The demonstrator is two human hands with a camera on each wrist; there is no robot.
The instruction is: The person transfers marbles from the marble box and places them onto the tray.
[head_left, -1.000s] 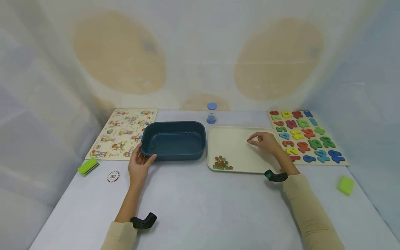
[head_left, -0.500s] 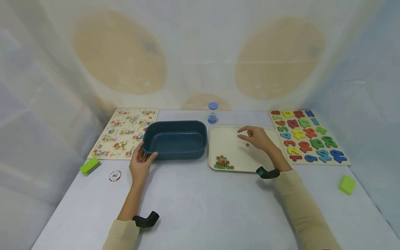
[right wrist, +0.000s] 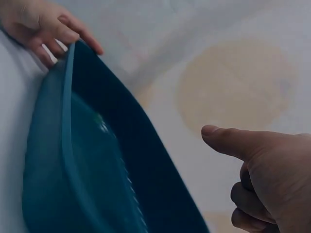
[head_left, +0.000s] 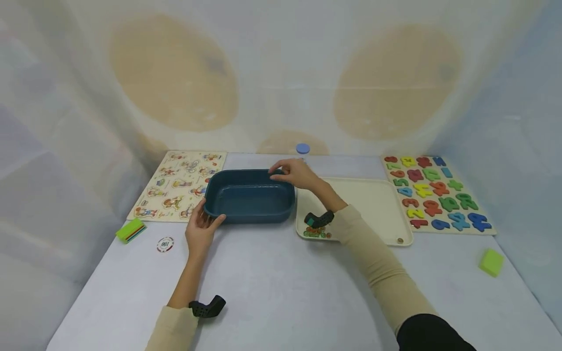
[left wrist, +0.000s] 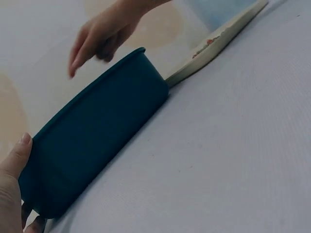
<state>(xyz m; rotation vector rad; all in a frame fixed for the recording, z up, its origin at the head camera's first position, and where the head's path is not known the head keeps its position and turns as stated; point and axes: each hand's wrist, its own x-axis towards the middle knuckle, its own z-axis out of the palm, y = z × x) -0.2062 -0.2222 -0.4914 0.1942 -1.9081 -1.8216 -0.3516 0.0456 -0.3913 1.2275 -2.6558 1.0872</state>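
My left hand (head_left: pixel 201 234) holds the left end of a dark teal rectangular dish (head_left: pixel 250 218), thumb on its front wall and fingertips around the corner. Above the dish's right rim hovers my right hand (head_left: pixel 299 174), thumb and forefinger apart with nothing visible between them. The right wrist view shows its thumb straight and other fingers curled. A green speck (right wrist: pixel 99 118) shows inside the dish. On the cream tray (head_left: pixel 364 204), several red and green marbles (head_left: pixel 317 233) lie in the front left corner, partly hidden by the right wrist. One lone marble (head_left: pixel 400 240) sits at the front right corner.
A picture puzzle board (head_left: pixel 162 195) lies behind the dish at left, a number puzzle board (head_left: pixel 439 200) right of the tray. A blue-topped object (head_left: pixel 303 148) stands behind. A chip marked 100 (head_left: pixel 165 244), green stack (head_left: pixel 130 230) and green block (head_left: pixel 491 262) lie at the sides.
A marble has left my right hand's fingers, dropped onto the tray and rolled to its front right corner. The right hand has moved left over the dish. My left hand has stayed.
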